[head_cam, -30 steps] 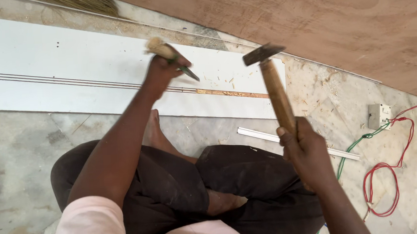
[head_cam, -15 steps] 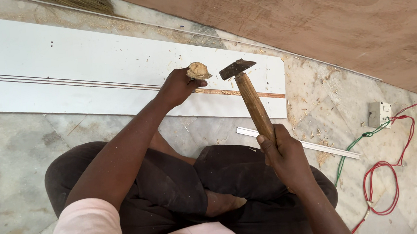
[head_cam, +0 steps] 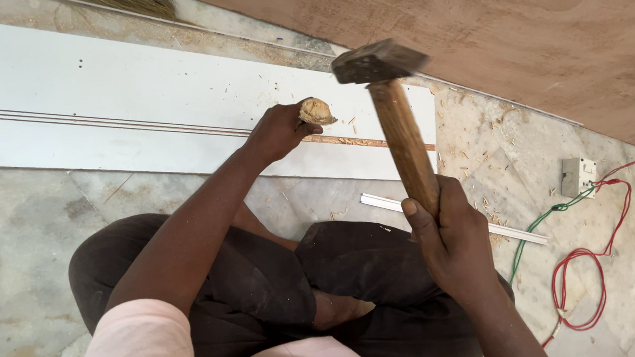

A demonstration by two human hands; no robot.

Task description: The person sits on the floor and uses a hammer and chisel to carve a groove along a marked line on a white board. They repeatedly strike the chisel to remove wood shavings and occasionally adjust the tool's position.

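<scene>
Head view, looking down on a person seated cross-legged on a stone floor [head_cam: 27,240]. The right hand [head_cam: 454,244] has its grip closed round the lower end of a hammer [head_cam: 394,115] with a wooden handle; the dark metal head is raised and blurred, above and just right of the chisel [head_cam: 316,112]. The left hand [head_cam: 278,133] has its grip closed round the chisel, of which only the frayed wooden butt shows beyond the fingers; the blade is hidden. The chisel stands over a white board [head_cam: 107,96] lying flat on the floor in front of the knees. A narrow groove [head_cam: 108,125] runs the length of the board; to the right of the left hand it shows as bare brown wood, with chips scattered near it. A sheet of plywood [head_cam: 485,36] fills the upper right. A white strip [head_cam: 512,230] lies on the floor just beyond the right hand. Further right lie a red wire [head_cam: 595,272], a green wire [head_cam: 534,239] and a small white box [head_cam: 578,176]. Broom bristles [head_cam: 134,2] show at the top edge.
</scene>
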